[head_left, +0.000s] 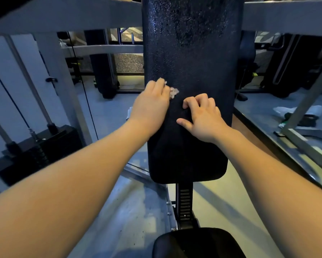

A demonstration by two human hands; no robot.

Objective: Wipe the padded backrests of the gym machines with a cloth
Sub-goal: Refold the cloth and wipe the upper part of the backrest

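The step in hand is judged to be the wiping of the tall black padded backrest of a gym machine, which stands upright in the middle of the view between the bars of a grey steel frame. A small pale crumpled cloth is pinched at the fingertips of the left hand and is pressed against the left middle part of the pad. Only a little piece of the cloth is seen beyond the fingers. This hand is slightly blurred, which suggests a stroke in progress. The right hand is laid on the pad just beside it, a little lower, with the fingers bent like a claw and the thumb spread out, and the fingertips touch the black surface. Whether something dark is gripped under this hand cannot be told, because pad and shadow are of one colour. The upper half of the backrest is covered with fine bright speckles, which may be moisture or only glare, while the lower half looks dull. For the next move, it is judged that the cloth must be drawn over the speckled upper area with even pressure, while the pad is steadied by the other hand. A black padded seat is seen below.
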